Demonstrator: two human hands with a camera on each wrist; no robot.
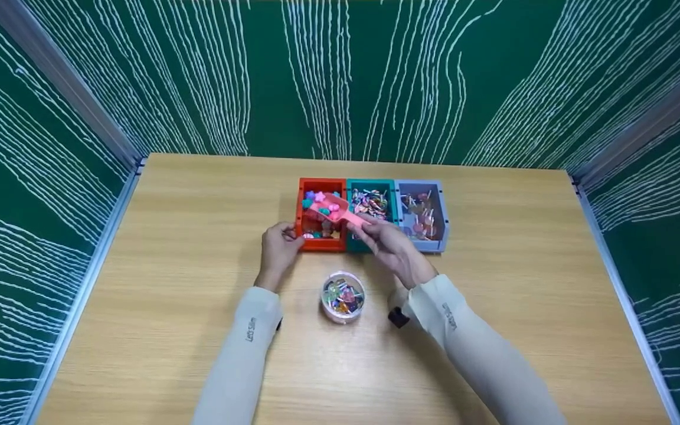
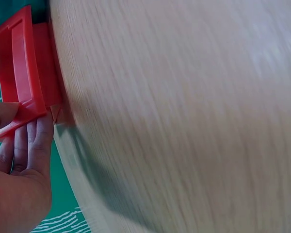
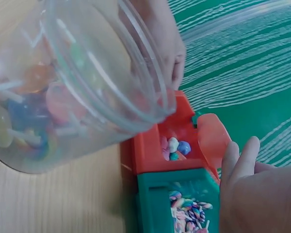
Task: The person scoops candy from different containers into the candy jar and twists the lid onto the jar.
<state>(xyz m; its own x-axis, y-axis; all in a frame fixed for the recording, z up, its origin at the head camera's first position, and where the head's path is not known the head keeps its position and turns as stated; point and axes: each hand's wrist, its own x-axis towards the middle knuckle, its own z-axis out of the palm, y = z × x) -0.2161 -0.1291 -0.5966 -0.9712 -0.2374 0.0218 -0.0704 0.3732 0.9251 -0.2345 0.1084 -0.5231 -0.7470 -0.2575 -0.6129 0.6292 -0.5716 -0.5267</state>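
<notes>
My left hand [image 1: 278, 252] pinches the front left corner of the red bin [image 1: 323, 247], thumb over the rim and fingers against the outside, as the left wrist view shows. In my right hand [image 1: 400, 251] is the handle of a pink scoop [image 1: 340, 208]. The scoop is tilted over the red bin and carries several pink, green and purple pieces shaped like small stars and balls. More such colourful pieces [image 3: 173, 144] lie at the bottom of that bin. A clear jar [image 1: 343, 317] with stick candies inside stands in front of the bins, between my forearms.
Joined to the red bin on its right is a green bin [image 1: 372, 182] of striped candies, then a grey-lilac bin [image 1: 444, 215] of lollipops. All stand on a wooden table [image 1: 210, 206], walled by green panels [image 1: 269, 77] with white lines.
</notes>
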